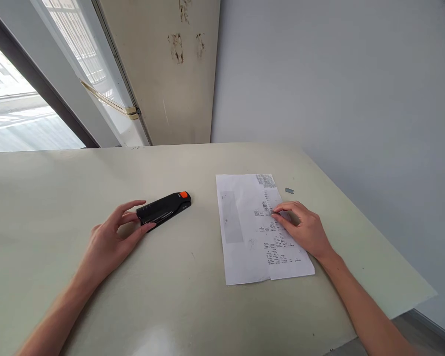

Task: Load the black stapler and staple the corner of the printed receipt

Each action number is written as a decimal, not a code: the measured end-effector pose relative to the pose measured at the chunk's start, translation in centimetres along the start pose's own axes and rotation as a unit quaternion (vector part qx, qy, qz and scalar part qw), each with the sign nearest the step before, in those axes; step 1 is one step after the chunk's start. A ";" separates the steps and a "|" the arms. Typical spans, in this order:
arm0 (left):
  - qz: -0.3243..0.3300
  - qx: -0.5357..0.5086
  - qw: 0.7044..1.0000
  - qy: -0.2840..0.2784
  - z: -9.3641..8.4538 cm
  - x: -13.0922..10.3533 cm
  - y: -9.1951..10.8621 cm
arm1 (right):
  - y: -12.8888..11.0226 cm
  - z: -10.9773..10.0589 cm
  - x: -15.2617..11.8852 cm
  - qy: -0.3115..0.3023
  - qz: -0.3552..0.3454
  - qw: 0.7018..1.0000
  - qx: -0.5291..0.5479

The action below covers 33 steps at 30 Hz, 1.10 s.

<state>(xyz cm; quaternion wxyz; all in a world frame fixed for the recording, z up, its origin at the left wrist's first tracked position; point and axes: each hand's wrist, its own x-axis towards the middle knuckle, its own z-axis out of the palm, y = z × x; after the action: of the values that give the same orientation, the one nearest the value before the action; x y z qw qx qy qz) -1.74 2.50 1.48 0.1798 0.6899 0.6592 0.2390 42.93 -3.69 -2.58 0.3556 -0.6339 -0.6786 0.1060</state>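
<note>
A black stapler [163,208] with an orange patch on its far end lies slantwise on the table. My left hand [113,236] has its near end between thumb and fingers, the thumb against the lower side. On the right, a printed sheet of paper [244,262] lies flat, with a grey strip and lines of small print. Over its right part is my right hand [304,227], thumb and forefinger pinched together. A tiny dark bit shows at these fingertips, too small to make out. Just beyond the paper's right edge lies a short grey strip of staples [289,190].
The pale table [178,306] ends along a slanting edge on the right, with floor below. A grey wall [319,89] rises behind it. At the back left are a window [18,99] and a beige panel [170,89] with peeled marks.
</note>
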 end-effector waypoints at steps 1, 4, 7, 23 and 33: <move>0.007 -0.005 1.000 -0.014 0.0 0.0 0.0 | 0.0 0.0 0.0 -0.002 -0.002 1.000 -0.001; 0.027 -0.026 0.998 -0.057 0.2 -0.1 0.1 | 0.0 0.1 -0.1 -0.011 0.000 1.000 -0.006; 0.035 -0.041 0.996 -0.076 0.5 -0.1 0.1 | 0.1 0.1 -0.1 -0.024 0.007 1.000 -0.006; 0.046 -0.025 0.998 0.028 0.8 -0.5 0.0 | 0.0 0.0 0.0 -0.051 0.000 0.999 -0.006; 0.092 -0.012 0.994 0.050 0.8 -0.5 -0.9 | 0.0 0.2 -0.3 -0.049 0.014 0.999 0.011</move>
<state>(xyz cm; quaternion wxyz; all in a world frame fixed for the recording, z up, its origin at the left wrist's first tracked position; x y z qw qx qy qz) -2.03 2.12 0.23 0.1326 0.7326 0.5981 0.2966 42.83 -3.89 -2.84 0.3276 -0.6337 -0.6847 0.1493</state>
